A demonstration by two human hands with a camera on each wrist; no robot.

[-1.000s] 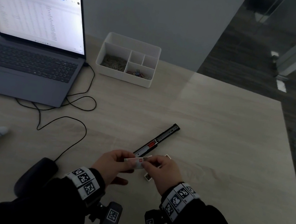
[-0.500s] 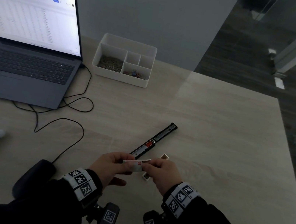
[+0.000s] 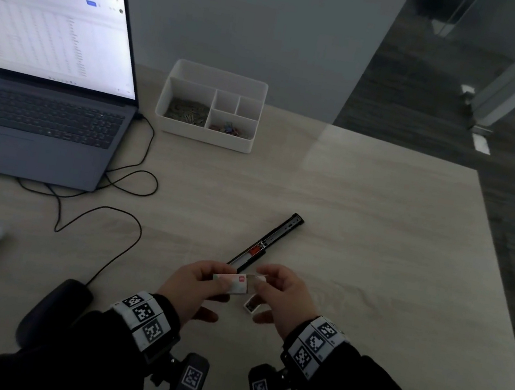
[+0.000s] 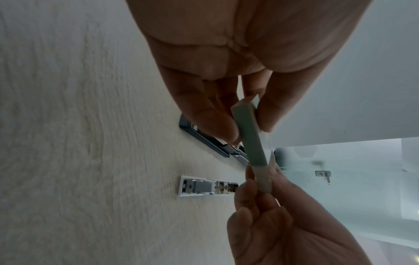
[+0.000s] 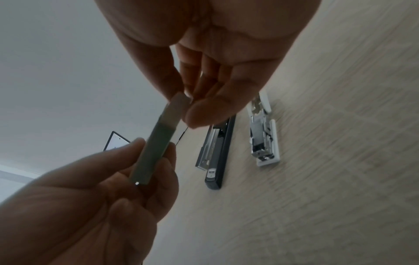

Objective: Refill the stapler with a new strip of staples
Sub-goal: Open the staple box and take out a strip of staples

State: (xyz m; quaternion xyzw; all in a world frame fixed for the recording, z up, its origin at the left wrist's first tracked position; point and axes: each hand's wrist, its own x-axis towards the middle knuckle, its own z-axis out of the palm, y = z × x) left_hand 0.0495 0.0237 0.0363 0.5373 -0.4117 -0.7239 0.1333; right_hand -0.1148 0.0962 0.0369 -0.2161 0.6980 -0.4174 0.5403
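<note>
A pale wooden desk [image 3: 364, 212] carries the work, with an open laptop [image 3: 44, 87] and a white compartment tray [image 3: 211, 103] well back from it. Nearer the person, the black stapler magazine [image 3: 267, 242] lies drawn open on the desk, and just beside it a white stapler part [image 3: 251, 304] lies with its metal mechanism upward. Above these, a small staple box [image 3: 232, 283] is pinched at one end by the left hand [image 3: 190, 288], while its inner sleeve is pinched at the other end by the right hand [image 3: 286, 300]; both hands are curled round it. The step in hand is judged to be the opening of the box, no strip being yet visible. A strip would next have to be drawn out and laid into the open magazine. Only the wrist views show the white part's mechanism, which is largely hidden under the hands in the head view; the laptop and tray are seen whole only from the head.
</note>
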